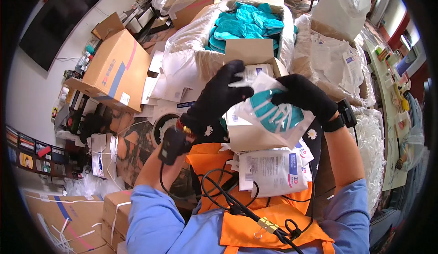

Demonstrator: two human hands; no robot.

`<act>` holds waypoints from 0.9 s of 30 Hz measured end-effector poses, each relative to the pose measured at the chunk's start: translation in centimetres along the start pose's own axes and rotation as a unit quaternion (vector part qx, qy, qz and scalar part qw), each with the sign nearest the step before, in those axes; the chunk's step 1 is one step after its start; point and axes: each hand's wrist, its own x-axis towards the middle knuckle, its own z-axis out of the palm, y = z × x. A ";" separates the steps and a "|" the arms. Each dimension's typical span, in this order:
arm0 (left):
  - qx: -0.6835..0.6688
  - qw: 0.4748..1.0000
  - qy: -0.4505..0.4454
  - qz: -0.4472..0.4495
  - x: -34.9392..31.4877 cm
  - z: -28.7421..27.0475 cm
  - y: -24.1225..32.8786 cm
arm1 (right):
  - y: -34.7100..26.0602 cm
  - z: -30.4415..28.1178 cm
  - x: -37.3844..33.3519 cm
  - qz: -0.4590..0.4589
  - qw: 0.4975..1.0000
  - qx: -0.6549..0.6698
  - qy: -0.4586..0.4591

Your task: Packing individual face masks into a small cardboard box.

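Note:
My right hand [308, 98], in a black glove, is closed on the upper right edge of a clear-and-white pouch [292, 137]. Through its film shows a teal item [262, 108] with white straps. At the pouch's left side is my left hand [223, 87], also gloved in black, its fingers apart and curved; whether the thumb touches the pouch I cannot tell. Beneath the pouch stands an open white carton [248, 137] with its flap [248, 49] raised and printed packets [255, 71] inside. More white printed packets [269, 172] lie stacked on my lap.
A plastic-lined box [287, 30] heaped with teal items [246, 21] stands ahead. To its right is a lined box of white pouches [335, 57]. Brown cartons [116, 69] stand at left. Black cables [232, 199] cross my orange apron [235, 229]. A cluttered counter [388, 117] runs along the right.

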 end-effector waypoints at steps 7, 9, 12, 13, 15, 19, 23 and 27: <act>0.118 0.991 -0.037 0.057 0.5 4.2 -1.0 | -1.2 2.0 -0.2 -0.109 0.990 -0.084 -0.030; 0.057 0.996 -0.056 0.034 0.2 4.5 -0.8 | 0.0 3.3 -0.1 -0.121 0.991 -0.063 -0.004; 0.018 0.993 -0.075 0.086 -0.4 4.6 -1.7 | 0.2 4.8 -1.1 -0.141 0.989 -0.014 0.053; -0.010 0.995 -0.077 0.056 -0.7 4.5 -1.7 | 0.1 5.3 -1.4 -0.148 0.987 -0.009 0.067; -0.039 0.997 -0.067 0.007 -1.1 4.7 -1.2 | -0.6 6.2 -1.8 -0.155 0.976 -0.087 0.124; 0.055 0.998 -0.026 -0.014 -1.1 5.9 0.0 | -4.2 5.5 -3.3 -0.153 0.937 -0.283 0.137; 0.468 0.825 0.061 0.311 0.6 6.3 -5.8 | -6.0 7.9 -5.4 -0.388 0.805 -0.417 0.167; 0.572 0.815 -0.033 0.084 2.9 6.4 -5.0 | -7.5 7.7 -7.6 -0.396 0.841 -0.369 0.007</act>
